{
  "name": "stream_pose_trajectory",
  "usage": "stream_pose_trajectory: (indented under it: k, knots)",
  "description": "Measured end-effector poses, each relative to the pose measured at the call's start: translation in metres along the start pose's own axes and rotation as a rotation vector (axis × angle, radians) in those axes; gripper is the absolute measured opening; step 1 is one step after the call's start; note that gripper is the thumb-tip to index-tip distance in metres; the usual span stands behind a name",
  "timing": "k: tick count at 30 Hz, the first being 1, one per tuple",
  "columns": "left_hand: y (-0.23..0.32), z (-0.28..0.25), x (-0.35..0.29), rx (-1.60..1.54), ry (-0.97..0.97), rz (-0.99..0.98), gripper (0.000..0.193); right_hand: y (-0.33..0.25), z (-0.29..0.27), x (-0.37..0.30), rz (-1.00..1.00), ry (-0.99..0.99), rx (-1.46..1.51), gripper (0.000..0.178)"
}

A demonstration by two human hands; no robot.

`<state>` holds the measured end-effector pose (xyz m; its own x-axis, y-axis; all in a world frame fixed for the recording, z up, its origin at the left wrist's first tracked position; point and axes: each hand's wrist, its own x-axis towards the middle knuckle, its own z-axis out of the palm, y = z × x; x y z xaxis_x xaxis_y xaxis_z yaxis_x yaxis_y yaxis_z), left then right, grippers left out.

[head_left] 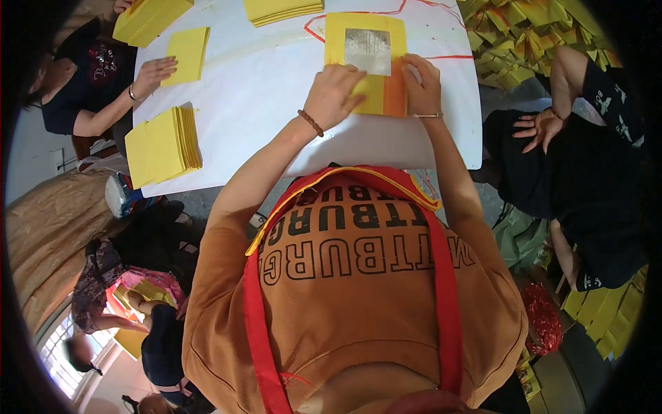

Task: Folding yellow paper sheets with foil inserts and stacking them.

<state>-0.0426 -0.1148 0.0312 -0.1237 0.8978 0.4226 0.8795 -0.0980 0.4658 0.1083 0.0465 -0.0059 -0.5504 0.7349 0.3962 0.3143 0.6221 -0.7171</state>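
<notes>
In front of me on the white table lies a flat piece of yellow joss paper point(369, 47) with a silver foil rectangle and an orange band along its right side. Over its lower left part is my left hand point(334, 95), slightly blurred, its fingers apart and reaching across the foil's lower edge. My right hand point(423, 84) is at the paper's right edge with bent fingers closed on it; the fingertips are partly hidden. A beaded bracelet circles my left wrist, and a thin bangle my right.
Stacks of yellow paper point(155, 148) stand on the white table point(255, 96) at left and far side. A co-worker's hand point(157, 74) touches a yellow sheet point(187, 55). Red string point(441, 57) crosses the table. Another person point(552, 165) stands at right, near heaped yellow paper point(514, 34).
</notes>
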Motion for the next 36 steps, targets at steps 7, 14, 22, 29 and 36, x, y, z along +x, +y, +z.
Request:
stream_pose_trajectory:
  k: [7,14,22,29,36]
  knots:
    - [-0.001,0.008,-0.008,0.106,-0.245,0.116,0.044,0.03,0.001,-0.004,0.114,-0.351,0.373,0.018]
    - [-0.003,0.003,-0.001,-0.101,-0.259,0.049,0.03,0.043,0.001,-0.009,0.329,-0.415,0.679,0.023]
    - [-0.006,0.007,-0.004,-0.596,-0.252,-0.417,0.022,0.039,-0.008,-0.005,0.305,-0.501,0.672,0.028]
    - [-0.008,0.004,0.001,-0.622,-0.354,-0.677,0.025,0.035,-0.023,-0.002,0.191,-0.643,0.58,0.041]
    - [-0.01,0.006,0.0,-0.632,-0.383,-0.668,0.024,0.033,-0.025,-0.006,-0.095,-0.665,0.186,0.058]
